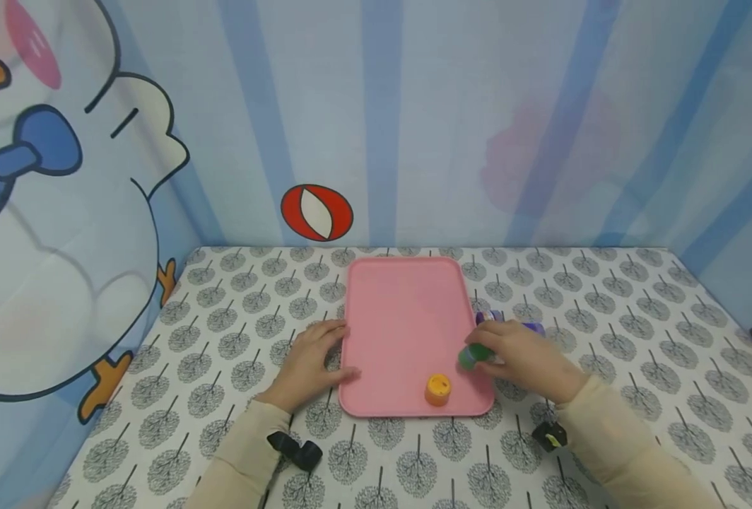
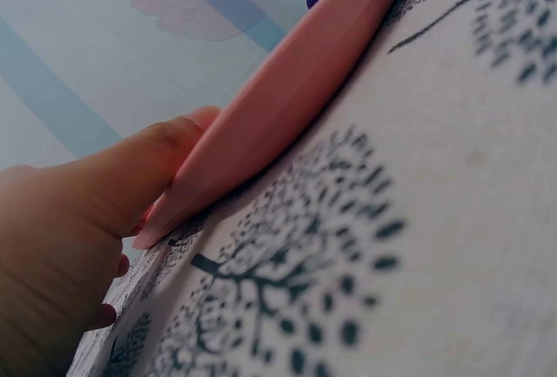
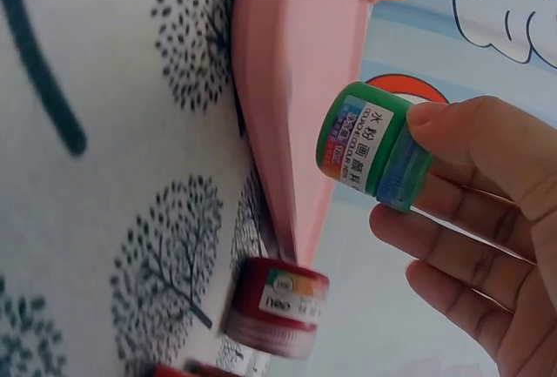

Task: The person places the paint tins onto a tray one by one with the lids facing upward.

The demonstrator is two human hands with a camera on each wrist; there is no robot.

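My right hand (image 1: 524,355) pinches a small green gouache paint jar (image 3: 355,136) between thumb and fingers. The jar is tilted on its side above the right part of the pink tray (image 1: 408,318). At the left edge of that tray, my left hand (image 1: 312,364) rests with its fingertips touching the rim. Its thumb lies over the rim in the left wrist view. An orange paint jar (image 1: 437,390) stands in the tray near the front edge. A dark red jar (image 3: 277,307) is beside the tray in the right wrist view.
Purple-looking jars (image 1: 533,329) lie on the cloth right of the tray, partly behind my right hand. A tree-patterned cloth (image 1: 242,367) covers the table. A printed blue-and-white backdrop (image 1: 446,141) stands behind it.
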